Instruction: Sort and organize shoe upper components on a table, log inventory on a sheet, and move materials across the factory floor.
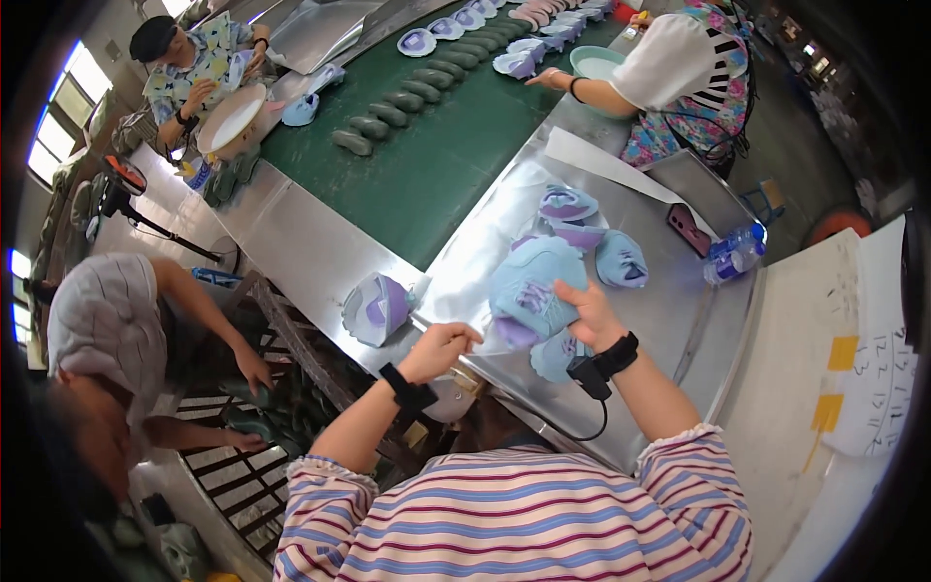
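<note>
Fingers of the right hand (594, 318) gripped the near right edge of a light-blue shoe upper (533, 276), the thumb pressed flat on its outside while the other fingers were hidden beneath; that hold probably kept the laced front turned up and in plain sight. The upper thus lay just ahead of the right fingers, touching them, and to the right of the left hand (438, 353), well clear of that hand's fingertips. The left fingers were curled and bunched together near the worktop's front edge; whether they pinched anything small, I could not tell. A lavender-and-blue upper (376, 308) rested beyond the left hand, apart from it. Behind the held piece, on the shiny metal worktop (669, 310), another blue upper (621, 259) and a loose cluster of uppers (568, 206) sat close by, likely placed there for easy reach. Farther right, a phone (689, 229) and plastic bottles (734, 256) stood toward the side, perhaps to leave the middle free. Beyond stretched a green belt (465, 184) bearing dark green shoe-shaped pieces (395, 113) in a slanting row, seemingly spaced so each could be lifted singly, with co-workers seated on either side.
</note>
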Available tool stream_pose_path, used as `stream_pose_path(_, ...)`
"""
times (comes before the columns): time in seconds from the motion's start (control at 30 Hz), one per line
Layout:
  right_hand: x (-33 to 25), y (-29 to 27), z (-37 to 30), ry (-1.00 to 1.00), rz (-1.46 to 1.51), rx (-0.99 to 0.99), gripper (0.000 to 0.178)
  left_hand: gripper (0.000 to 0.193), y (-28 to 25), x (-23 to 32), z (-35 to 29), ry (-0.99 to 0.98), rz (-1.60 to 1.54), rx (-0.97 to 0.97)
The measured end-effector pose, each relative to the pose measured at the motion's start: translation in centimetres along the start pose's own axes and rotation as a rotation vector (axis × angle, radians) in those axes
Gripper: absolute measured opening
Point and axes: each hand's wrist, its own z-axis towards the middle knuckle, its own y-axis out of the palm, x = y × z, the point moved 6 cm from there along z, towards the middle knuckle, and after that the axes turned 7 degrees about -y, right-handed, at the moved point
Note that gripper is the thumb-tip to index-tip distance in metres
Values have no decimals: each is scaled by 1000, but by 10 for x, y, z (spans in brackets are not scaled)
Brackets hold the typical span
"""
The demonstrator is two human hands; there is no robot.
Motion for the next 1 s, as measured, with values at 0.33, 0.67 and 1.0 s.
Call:
stream_pose_path(0.33, -48, -81, -11, -287, -245, 295, 41, 7, -204, -20, -208, 627, -463, 1618)
stream_pose_path(0.67, -85, -80, -59, -421, -195, 321, 41, 51, -125, -80, -35, -174, 759, 847)
stream_pose_path(1.0, -76, -73, -81, -401, -296, 282, 40, 40, -146, -47, 64, -197, 209, 612)
